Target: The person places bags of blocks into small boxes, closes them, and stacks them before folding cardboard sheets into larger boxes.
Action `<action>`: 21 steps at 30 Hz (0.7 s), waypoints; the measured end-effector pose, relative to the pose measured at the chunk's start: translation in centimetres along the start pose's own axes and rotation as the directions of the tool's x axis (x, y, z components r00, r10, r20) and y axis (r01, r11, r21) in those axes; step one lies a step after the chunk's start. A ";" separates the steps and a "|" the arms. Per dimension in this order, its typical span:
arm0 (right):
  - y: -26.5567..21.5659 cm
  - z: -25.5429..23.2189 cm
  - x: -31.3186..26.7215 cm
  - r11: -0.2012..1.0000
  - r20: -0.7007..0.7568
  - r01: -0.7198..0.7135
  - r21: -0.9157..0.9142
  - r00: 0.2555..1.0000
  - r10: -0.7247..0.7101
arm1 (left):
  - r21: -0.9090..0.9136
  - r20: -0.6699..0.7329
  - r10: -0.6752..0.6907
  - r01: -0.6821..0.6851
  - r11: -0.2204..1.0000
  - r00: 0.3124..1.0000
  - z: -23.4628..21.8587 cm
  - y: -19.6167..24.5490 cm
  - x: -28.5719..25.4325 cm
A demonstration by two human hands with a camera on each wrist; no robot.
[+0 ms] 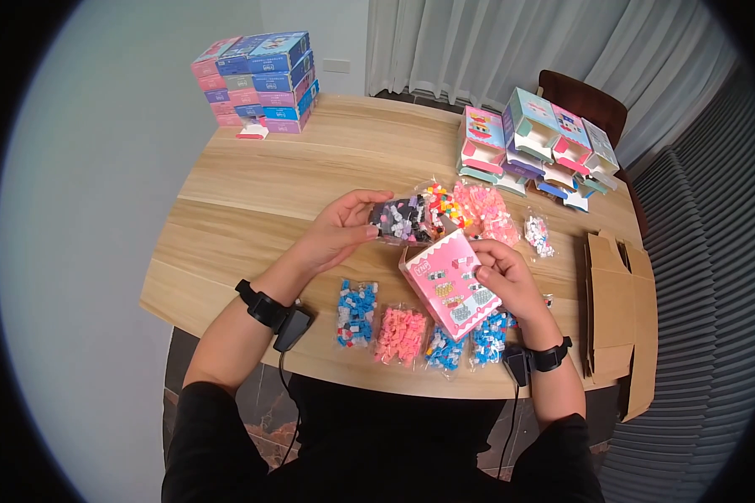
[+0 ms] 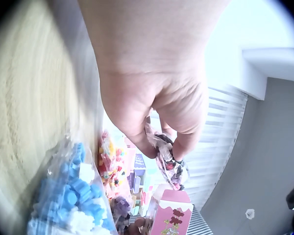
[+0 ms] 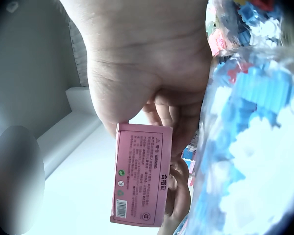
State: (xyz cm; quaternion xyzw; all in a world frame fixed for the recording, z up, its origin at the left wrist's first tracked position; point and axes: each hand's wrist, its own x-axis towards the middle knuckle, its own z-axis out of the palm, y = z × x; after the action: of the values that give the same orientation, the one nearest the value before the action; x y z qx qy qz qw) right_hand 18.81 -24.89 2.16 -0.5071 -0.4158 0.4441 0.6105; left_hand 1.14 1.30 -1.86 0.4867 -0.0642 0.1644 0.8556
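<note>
My left hand (image 1: 337, 230) pinches a clear plastic bag (image 1: 401, 220) of black, white and purple toy bricks between thumb and fingers. In the left wrist view, the bag (image 2: 170, 164) hangs from the fingertips just above the box. My right hand (image 1: 516, 281) grips a pink cardboard box (image 1: 453, 285) with small pictures on its face, tilted over the table. An open end with a raised flap shows on the box (image 2: 174, 215) in the left wrist view. The box (image 3: 141, 176) turns a printed warning panel with a barcode to the right wrist camera.
Bags of blue and white bricks (image 1: 356, 312) and a bag of pink bricks (image 1: 400, 334) lie along the near edge. Further bags (image 1: 486, 210) lie beyond the hands. Opened boxes (image 1: 533, 126) stand back right, stacked boxes (image 1: 264, 80) back left, flattened cardboard (image 1: 617, 310) at right.
</note>
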 end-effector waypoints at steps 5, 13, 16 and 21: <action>0.0 -0.1 -0.1 0.999 0.016 -0.017 -0.044 1.000 0.018 | -0.009 -0.012 0.020 -0.020 1.000 1.000 0.0 0.1 0.0; 0.1 -0.1 0.0 0.998 -0.025 -0.016 -0.053 1.000 0.015 | 0.075 0.057 -0.039 0.034 0.997 0.998 0.0 -0.1 -0.3; 0.3 -0.1 0.0 0.999 -0.022 -0.023 -0.044 1.000 0.022 | 0.063 0.087 -0.052 0.047 0.997 0.995 -0.1 -0.1 -0.4; 0.2 -0.1 0.1 0.999 0.018 -0.009 -0.042 1.000 0.010 | 0.003 0.161 -0.079 0.079 0.997 0.984 -0.2 0.2 -0.4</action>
State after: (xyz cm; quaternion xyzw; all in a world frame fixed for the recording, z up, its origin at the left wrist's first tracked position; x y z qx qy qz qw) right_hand 18.89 -24.79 1.95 -0.5175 -0.4281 0.4430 0.5938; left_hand 0.64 1.51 -1.90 0.4989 -0.1140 0.0904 0.8544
